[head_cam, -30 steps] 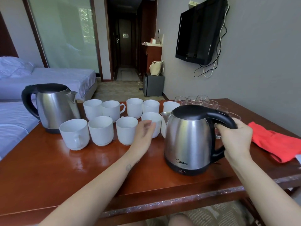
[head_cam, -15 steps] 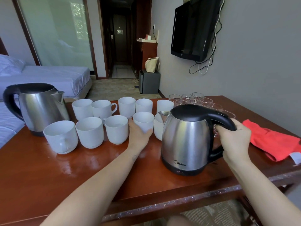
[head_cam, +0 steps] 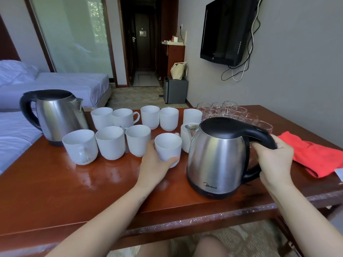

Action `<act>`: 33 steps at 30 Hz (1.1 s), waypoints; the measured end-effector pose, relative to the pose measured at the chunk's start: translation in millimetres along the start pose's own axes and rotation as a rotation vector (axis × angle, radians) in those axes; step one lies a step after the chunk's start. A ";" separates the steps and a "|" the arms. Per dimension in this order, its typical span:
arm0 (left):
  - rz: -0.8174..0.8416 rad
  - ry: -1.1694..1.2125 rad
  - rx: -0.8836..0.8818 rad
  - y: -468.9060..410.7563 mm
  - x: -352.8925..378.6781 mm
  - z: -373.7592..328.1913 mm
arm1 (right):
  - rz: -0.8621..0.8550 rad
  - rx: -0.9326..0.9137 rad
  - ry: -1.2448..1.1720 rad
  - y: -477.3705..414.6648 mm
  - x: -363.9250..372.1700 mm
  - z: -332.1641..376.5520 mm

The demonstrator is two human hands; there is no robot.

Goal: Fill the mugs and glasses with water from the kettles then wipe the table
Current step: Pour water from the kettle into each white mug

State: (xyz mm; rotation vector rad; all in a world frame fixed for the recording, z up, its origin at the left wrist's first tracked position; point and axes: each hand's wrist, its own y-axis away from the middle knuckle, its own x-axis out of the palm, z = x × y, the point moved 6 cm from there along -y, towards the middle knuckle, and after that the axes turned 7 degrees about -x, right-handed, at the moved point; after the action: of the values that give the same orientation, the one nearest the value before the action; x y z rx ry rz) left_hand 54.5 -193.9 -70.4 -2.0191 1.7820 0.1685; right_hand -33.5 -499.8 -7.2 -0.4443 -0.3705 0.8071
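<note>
Wooden table (head_cam: 55,191), left hand (head_cam: 153,164) clasping mug (head_cam: 168,145), right hand (head_cam: 274,162) clasping kettle (head_cam: 217,160) handle, glasses (head_cam: 230,110) part-hidden

Your table (head_cam: 55,191): kettles at both ends, mugs between them.
The left kettle (head_cam: 59,115) stands far back on your left. The right kettle (head_cam: 217,160) stands nearer you, with your right hand (head_cam: 274,160) round its handle. Two rows of mugs (head_cam: 111,141) run between them. Your left hand (head_cam: 154,164) holds the front mug (head_cam: 168,147), just left of the right kettle. The glasses (head_cam: 228,110) cluster behind that kettle, and the cloth (head_cam: 319,156) lies to its right.
</note>
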 end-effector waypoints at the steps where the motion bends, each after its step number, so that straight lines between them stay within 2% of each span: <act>1: 0.019 -0.013 -0.013 4.1 -6.2 2.3 | 0.001 0.004 -0.008 2.6 -1.1 -0.3; 6: 0.060 -0.035 -0.055 11.4 -28.6 13.3 | 0.025 0.034 -0.060 9.5 5.1 2.5; 18: 0.098 -0.004 -0.015 14.0 -50.1 0.3 | 0.126 0.081 -0.026 26.6 35.4 9.1; 26: 0.085 -0.006 -0.061 29.2 -61.5 -7.1 | 0.085 0.102 0.064 39.0 32.0 15.7; 33: 0.068 -0.026 -0.047 46.8 -75.5 -1.0 | 0.145 0.013 0.130 29.1 41.3 33.7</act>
State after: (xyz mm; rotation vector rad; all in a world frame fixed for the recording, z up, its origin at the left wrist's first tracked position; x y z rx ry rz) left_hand -3.2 -128.8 -52.8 -1.9799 1.8481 0.2585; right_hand -40.9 -442.8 12.5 -0.5128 -0.2134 0.9159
